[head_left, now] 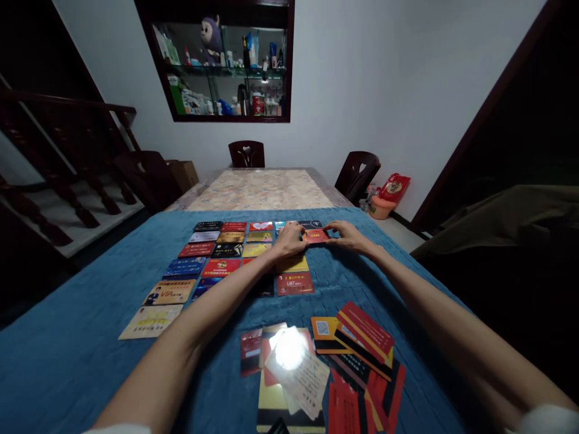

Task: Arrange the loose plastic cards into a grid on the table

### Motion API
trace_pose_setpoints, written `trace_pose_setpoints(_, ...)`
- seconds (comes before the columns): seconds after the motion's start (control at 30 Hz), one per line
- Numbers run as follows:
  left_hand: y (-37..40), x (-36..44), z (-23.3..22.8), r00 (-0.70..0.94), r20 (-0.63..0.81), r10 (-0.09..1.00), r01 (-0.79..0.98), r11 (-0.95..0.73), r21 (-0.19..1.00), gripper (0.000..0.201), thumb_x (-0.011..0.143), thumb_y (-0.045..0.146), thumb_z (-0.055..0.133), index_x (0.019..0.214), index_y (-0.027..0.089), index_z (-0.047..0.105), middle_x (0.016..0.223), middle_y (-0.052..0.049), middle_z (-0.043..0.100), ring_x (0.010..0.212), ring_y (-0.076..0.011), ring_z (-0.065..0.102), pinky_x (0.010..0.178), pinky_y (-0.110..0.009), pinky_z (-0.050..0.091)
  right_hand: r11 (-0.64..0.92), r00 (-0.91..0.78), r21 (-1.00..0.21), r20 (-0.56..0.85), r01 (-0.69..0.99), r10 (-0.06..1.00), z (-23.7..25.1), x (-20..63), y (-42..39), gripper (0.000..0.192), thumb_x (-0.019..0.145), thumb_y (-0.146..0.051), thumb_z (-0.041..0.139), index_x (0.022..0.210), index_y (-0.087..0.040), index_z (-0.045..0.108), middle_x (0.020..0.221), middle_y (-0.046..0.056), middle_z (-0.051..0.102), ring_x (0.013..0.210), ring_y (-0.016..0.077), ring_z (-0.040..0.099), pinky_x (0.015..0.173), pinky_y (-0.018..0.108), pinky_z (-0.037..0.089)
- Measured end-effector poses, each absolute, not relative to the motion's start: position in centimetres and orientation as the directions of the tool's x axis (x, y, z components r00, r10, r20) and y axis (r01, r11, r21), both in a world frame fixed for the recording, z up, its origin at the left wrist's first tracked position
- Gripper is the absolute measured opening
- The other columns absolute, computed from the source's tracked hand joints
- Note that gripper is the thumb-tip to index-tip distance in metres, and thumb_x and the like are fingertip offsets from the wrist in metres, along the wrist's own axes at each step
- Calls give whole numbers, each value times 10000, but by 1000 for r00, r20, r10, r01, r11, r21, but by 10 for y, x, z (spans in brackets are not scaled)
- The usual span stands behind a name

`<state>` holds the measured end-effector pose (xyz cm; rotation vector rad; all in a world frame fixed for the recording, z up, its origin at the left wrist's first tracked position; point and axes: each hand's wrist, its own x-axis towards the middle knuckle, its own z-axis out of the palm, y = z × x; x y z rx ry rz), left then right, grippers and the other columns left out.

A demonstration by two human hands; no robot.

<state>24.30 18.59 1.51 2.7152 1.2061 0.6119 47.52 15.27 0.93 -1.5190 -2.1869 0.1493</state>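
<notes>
Both hands are far out on the blue cloth [81,337]. The left hand [289,239] and the right hand [350,236] each pinch one end of a red card [315,235], which lies flat at the far right of the rows of cards [212,250]. A yellow card [293,264] sits just below it. A messy pile of cards [357,349] lies close by, under a bright glare. Dark chairs [246,154] stand behind the table.

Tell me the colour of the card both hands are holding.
Red, with some gold print; the card sits between the left hand and right hand. Head view.
</notes>
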Motion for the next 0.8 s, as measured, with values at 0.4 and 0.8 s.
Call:
trace_pose_setpoints(0.4,206,258,14,561,227,796,757,-604,250,329,786,257,655,1083,139,731,1135,-114,708,1160,-319,554,939,-395,488,275,-197,-398,228,875,954,-1,484,183,410,723,-251,754,1123,-162,742,1128,85,731,950,247,676,838,308,519)
trace_pose_setpoints(0.8,208,260,12,598,218,771,742,-636,213,291,807,251,621,1047,172,767,1118,-140,703,1187,-369,509,954,-486,454,205,-127,-444,198,872,972,-8,481,180,363,766,-256,710,1118,-181,757,1082,70,756,963,260,689,872,344,526)
